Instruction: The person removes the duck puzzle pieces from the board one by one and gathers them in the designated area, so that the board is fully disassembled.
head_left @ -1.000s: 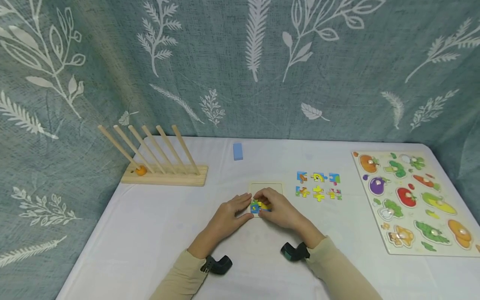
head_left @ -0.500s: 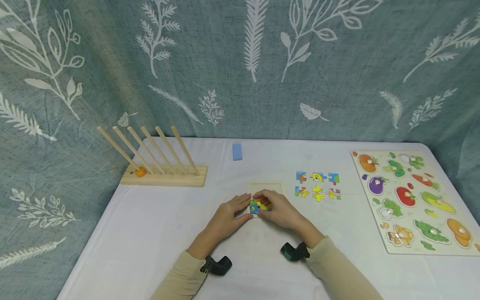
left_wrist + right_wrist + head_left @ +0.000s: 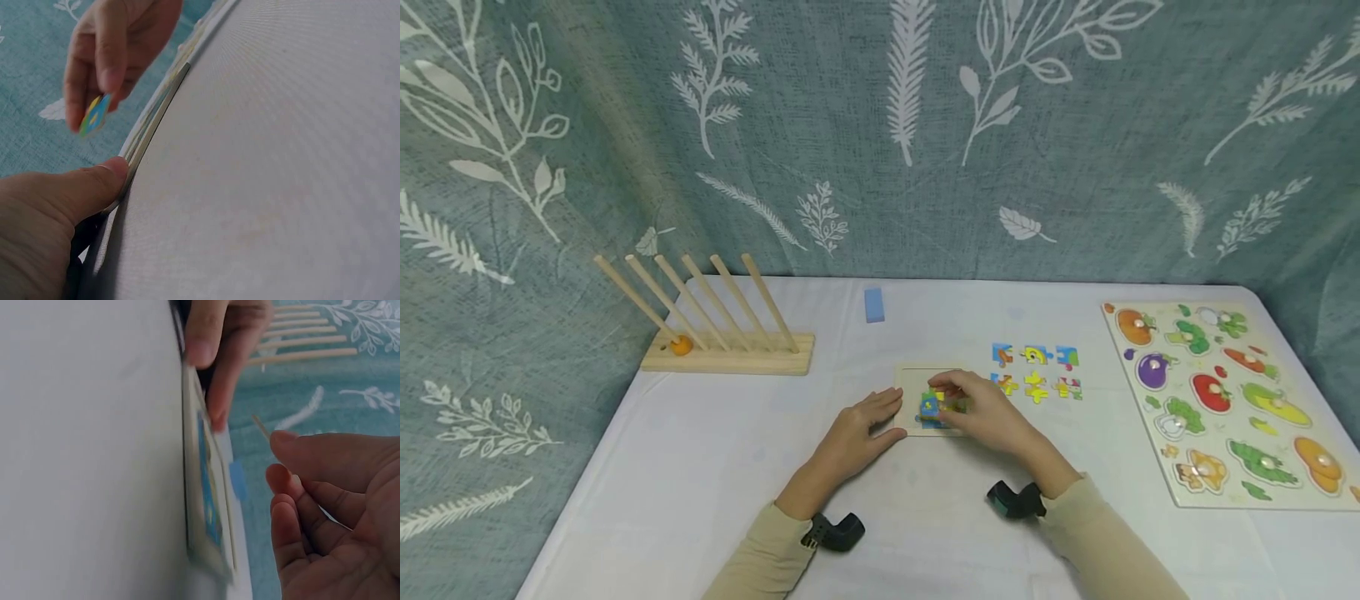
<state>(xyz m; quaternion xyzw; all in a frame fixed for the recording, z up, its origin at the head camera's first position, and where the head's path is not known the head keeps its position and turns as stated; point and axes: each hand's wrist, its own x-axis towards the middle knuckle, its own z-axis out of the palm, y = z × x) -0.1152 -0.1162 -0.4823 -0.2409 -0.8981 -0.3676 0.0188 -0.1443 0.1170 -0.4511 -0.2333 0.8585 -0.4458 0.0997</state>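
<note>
My right hand (image 3: pixel 988 410) pinches a small blue, green and yellow jigsaw puzzle piece (image 3: pixel 931 406) between thumb and fingers. The left wrist view shows this piece (image 3: pixel 95 115) raised off the puzzle tray, while the right wrist view shows it almost edge-on. Under it lies the shallow wooden puzzle tray (image 3: pixel 914 379), with blue puzzle picture (image 3: pixel 208 484) along its near side, partly covered by the right hand in the head view. My left hand (image 3: pixel 855 433) touches the tray's left side with fairly straight fingers; its thumb (image 3: pixel 94 187) presses the near corner.
Right of the tray, several loose puzzle pieces (image 3: pixel 1036 387) lie in two rows. A vegetable peg puzzle board (image 3: pixel 1232 408) covers the right side. At the back left stands a wooden peg rack (image 3: pixel 726 360) with an orange bead (image 3: pixel 681 344); a blue block (image 3: pixel 874 305) lies behind the tray.
My right hand has moved right and lifted the puzzle piece from the tray's lower left area. The left hand has stayed at the tray's side.
</note>
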